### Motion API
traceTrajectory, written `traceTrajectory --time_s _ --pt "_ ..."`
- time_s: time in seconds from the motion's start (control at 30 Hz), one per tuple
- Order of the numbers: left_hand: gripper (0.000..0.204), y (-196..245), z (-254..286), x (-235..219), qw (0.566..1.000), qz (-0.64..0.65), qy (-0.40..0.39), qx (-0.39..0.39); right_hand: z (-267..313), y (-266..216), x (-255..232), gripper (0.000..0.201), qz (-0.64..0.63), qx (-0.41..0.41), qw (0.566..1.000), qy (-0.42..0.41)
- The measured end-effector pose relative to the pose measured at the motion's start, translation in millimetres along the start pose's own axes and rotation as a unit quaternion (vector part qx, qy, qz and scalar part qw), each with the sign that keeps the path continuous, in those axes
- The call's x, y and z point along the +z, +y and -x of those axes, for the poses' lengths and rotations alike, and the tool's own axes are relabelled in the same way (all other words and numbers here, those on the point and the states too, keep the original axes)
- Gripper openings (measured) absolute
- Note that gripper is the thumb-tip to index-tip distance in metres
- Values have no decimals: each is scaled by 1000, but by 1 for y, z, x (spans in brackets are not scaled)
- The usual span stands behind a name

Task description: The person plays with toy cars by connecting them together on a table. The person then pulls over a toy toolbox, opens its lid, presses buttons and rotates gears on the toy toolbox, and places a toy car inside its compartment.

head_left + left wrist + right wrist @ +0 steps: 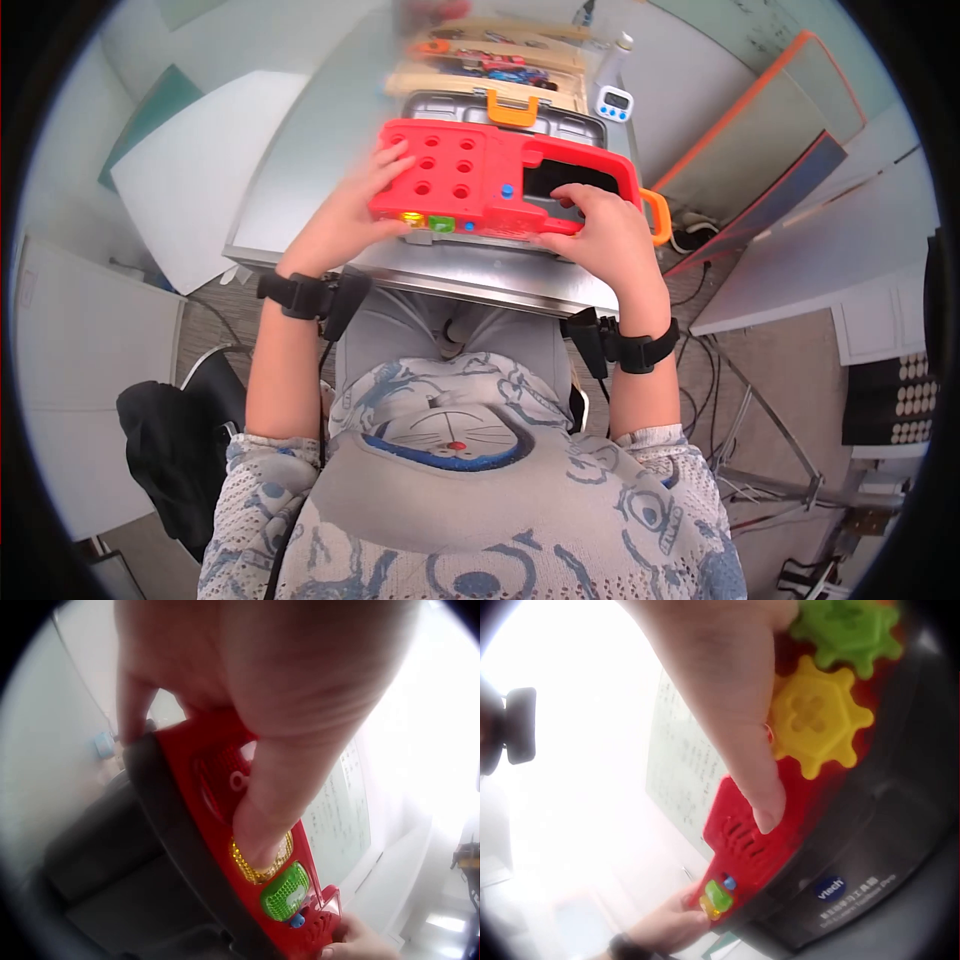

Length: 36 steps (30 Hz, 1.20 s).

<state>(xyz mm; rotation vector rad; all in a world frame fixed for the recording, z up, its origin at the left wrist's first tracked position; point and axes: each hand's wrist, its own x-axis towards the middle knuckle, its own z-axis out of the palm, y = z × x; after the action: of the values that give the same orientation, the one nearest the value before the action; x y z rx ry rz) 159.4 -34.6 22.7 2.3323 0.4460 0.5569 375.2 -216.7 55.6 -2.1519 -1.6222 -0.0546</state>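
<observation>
A red-topped VTech toy toolbox (500,155) with a dark grey base (900,847) is between both hands at the table's front edge. My left hand (350,215) grips its left end, fingers over the holed top, and the thumb lies over the yellow button (244,866) beside a green button (285,894). With the thumb on the red front and fingers reaching into the top opening, my right hand (612,240) holds the other end. A yellow gear (821,716) and a green gear (851,634) sit near that thumb in the right wrist view.
Behind the red top lies a grey tray-like part (575,125) with an orange latch (512,110). Farther back stand a wooden rack (570,92) of small colourful items, a white timer (614,103) and a white bottle (613,65). An orange-edged board (760,130) leans at right.
</observation>
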Motion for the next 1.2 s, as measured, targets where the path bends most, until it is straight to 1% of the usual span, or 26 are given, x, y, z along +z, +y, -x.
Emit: traceTrajectory --time_s 0.03,0.07,0.13,0.17,0.2,0.27,0.33,0.4,0.5,0.6,0.73,0.9,0.93,1.0,1.07,1.13,1.2 --pt "73 0 0 0 1000 20 -1 -11 4 0 -5 44 0 23 1000 -9" --pt "73 -2 0 0 1000 25 -3 -7 9 3 -6 44 4 27 1000 -10" --pt "74 -5 0 0 1000 -9 4 10 19 12 -5 42 32 -26 999 5" --pt "74 -5 0 0 1000 -7 2 2 22 11 -5 37 8 -30 999 19" --pt "74 -3 0 -1 1000 -4 0 5 23 14 -4 37 11 -26 999 19" --pt "73 0 -1 -2 1000 3 -1 2 26 20 -1 33 -15 -54 997 55" --pt "73 0 -1 0 1000 8 4 -1 27 19 -1 29 -23 -47 997 59" --pt "73 0 -1 1 1000 11 10 -8 28 20 4 27 -27 -46 995 84" --pt "72 0 0 2 1000 16 12 -20 28 18 3 25 -26 -36 996 75" --pt "72 -4 0 2 1000 15 13 -11 28 18 6 24 -13 -47 994 95" --pt "71 -6 1 3 999 26 16 -8 28 19 7 24 -6 -50 994 99" --pt "70 -5 0 3 1000 21 12 -4 27 22 5 28 -28 -59 993 96" --pt "70 -8 -1 4 1000 16 17 2 27 21 4 28 -29 -54 994 94" --pt "69 -13 1 5 1000 17 15 7 27 19 4 30 -53 -18 994 96" --pt "69 -13 0 5 999 -14 28 13 26 22 9 32 -41 3 995 93" --pt "68 -12 0 5 1000 7 19 13 26 27 17 33 -61 -31 986 155" --pt "67 -13 0 5 999 21 29 8 28 27 17 31 -59 -25 987 151"
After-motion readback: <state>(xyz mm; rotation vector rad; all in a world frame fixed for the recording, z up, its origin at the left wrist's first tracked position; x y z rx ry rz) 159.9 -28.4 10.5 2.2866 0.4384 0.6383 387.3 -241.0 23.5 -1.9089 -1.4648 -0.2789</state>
